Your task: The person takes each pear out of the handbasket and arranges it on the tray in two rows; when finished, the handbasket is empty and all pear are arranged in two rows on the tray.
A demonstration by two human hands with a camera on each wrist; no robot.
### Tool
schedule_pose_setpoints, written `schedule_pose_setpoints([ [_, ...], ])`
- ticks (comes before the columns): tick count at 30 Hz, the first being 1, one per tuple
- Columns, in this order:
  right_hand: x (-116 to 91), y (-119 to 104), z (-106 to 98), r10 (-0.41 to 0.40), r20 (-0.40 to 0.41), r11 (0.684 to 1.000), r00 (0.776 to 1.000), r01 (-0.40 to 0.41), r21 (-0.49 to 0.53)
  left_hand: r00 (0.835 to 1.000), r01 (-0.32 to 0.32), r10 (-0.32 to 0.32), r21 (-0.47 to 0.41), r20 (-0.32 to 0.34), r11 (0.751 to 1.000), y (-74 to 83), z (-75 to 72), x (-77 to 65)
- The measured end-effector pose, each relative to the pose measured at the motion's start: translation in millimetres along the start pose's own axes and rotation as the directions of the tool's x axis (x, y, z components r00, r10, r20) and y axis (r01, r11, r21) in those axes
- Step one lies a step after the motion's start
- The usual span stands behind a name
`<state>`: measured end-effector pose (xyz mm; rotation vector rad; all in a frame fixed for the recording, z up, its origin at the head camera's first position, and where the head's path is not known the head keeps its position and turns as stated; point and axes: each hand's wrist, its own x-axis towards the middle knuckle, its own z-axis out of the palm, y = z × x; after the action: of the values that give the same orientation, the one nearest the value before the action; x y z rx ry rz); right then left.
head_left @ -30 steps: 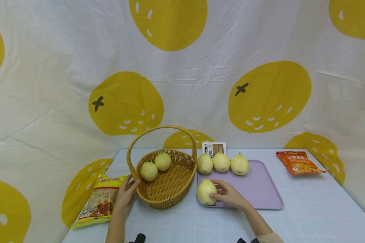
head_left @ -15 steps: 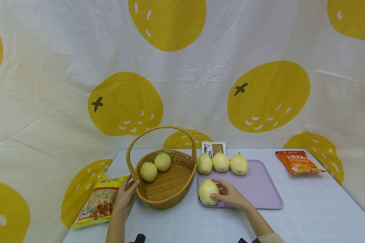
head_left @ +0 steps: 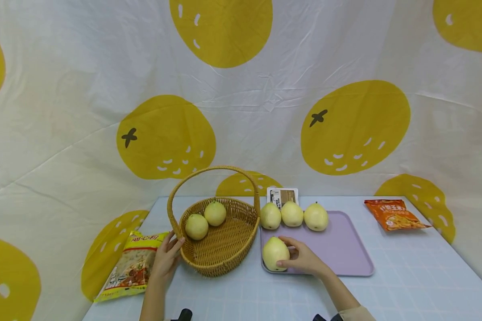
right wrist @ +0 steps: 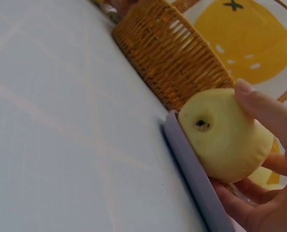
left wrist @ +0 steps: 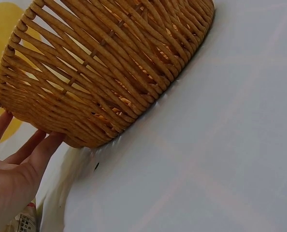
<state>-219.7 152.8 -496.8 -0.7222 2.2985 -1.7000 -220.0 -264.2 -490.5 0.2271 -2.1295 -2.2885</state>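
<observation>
My right hand (head_left: 303, 257) holds a pale yellow-green pear (head_left: 276, 254) at the front left corner of the lilac tray (head_left: 341, 249). The right wrist view shows the thumb and fingers (right wrist: 262, 106) around this pear (right wrist: 225, 137), its dimpled end facing the camera, close by the tray's edge (right wrist: 192, 169). My left hand (head_left: 168, 256) rests against the left side of the wicker basket (head_left: 225, 249). In the left wrist view, the fingers (left wrist: 47, 147) touch the basket's woven outer wall (left wrist: 100, 72). Two pears (head_left: 197, 226) lie inside the basket, towards its left and back.
Three more pears (head_left: 292, 214) stand in a row along the tray's back edge, with a printed card (head_left: 283, 196) behind them. A yellow food bag (head_left: 132, 265) lies left of the basket. An orange snack packet (head_left: 395, 215) is at the far right. The basket's tall handle (head_left: 221, 168) arches above it.
The pear in my right hand has shifted slightly right on the tray's front left corner. My right thumb has slid a little lower on it. The left hand and basket stay put.
</observation>
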Motion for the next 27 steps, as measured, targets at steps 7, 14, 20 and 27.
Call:
schedule_pose_setpoints([
  [7, 0.3, 2.4, 3.3, 0.005, -0.013, 1.000, 1.000, -0.005, -0.014, 1.000, -0.002, 0.002, 0.002, 0.000, 1.000, -0.5, -0.4, -0.2],
  [14, 0.1, 3.2, 4.6, -0.005, -0.030, 1.000, 1.000, 0.004, -0.018, 1.000, -0.007, 0.007, 0.017, 0.001, 1.000, 0.6, 0.3, -0.5],
  [20, -2.1, 2.3, 2.0, -0.022, -0.041, 1.000, 0.999, 0.021, -0.022, 1.000, -0.009, 0.009, 0.012, 0.005, 1.000, 0.9, -0.3, -0.6],
  [27, -1.9, 0.7, -2.6, -0.016, -0.055, 1.000, 0.998, 0.015, -0.023, 1.000, -0.006, 0.006, 0.007, 0.002, 1.000, -0.6, -0.4, 1.2],
])
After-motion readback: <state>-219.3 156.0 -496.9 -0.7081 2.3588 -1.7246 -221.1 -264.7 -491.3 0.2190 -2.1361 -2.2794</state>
